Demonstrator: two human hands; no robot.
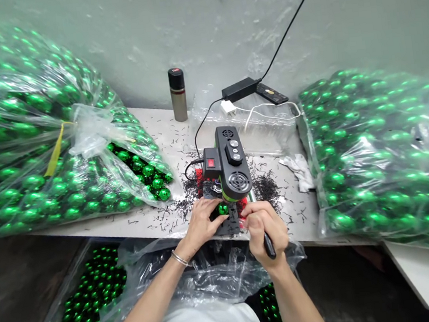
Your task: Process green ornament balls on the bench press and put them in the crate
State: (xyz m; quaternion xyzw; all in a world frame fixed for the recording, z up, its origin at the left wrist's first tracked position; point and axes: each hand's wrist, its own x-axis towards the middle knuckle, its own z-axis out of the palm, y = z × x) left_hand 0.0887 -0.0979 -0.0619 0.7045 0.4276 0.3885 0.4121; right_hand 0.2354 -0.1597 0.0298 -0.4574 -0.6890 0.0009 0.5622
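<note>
A shiny green bauble (223,208) sits low under the front end of a small black machine (233,161) with round vents, buttons and a red switch. Thumb and fingertips of my left hand (202,220) pinch the bauble from its left side. My right hand (266,230) is wrapped round a black lever handle (270,247), whose end sticks out below the fist. A metal rod shows between this fist and the machine. Beneath the machine lies a dark base plate (227,225) with red parts around it, partly hidden by the hands.
Large clear bags of green baubles stand left (23,152) and right (376,153). Black scraps (266,186) litter the white table (164,128). Behind are a bottle (178,95), a power adapter (241,89) with cables and a white plug (227,108). An open bag of baubles (93,288) lies below.
</note>
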